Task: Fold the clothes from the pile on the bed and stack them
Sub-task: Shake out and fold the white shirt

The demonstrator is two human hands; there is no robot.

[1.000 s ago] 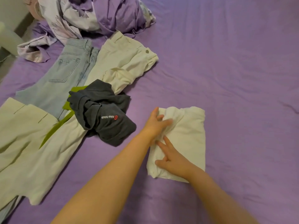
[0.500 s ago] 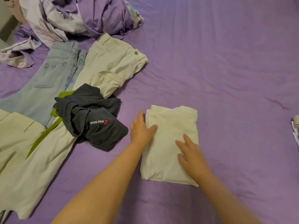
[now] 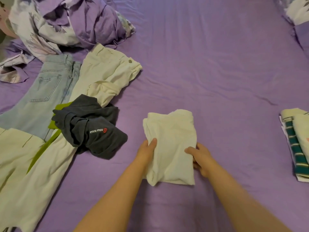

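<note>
Folded white cotton garment point(image 3: 172, 148) lies on purple bed sheet point(image 3: 209, 72), long axis 12-to-6. Left hand point(image 3: 147, 149) grips its 9 o'clock edge, right hand point(image 3: 199, 158) its 3 o'clock edge, thumbs on top. Stack of folded striped clothes point(image 3: 296, 144) at 3 o'clock, right hand nearer.

Dim, even indoor light, soft shadows, slight overall blur, wide-angle bending at edges
</note>
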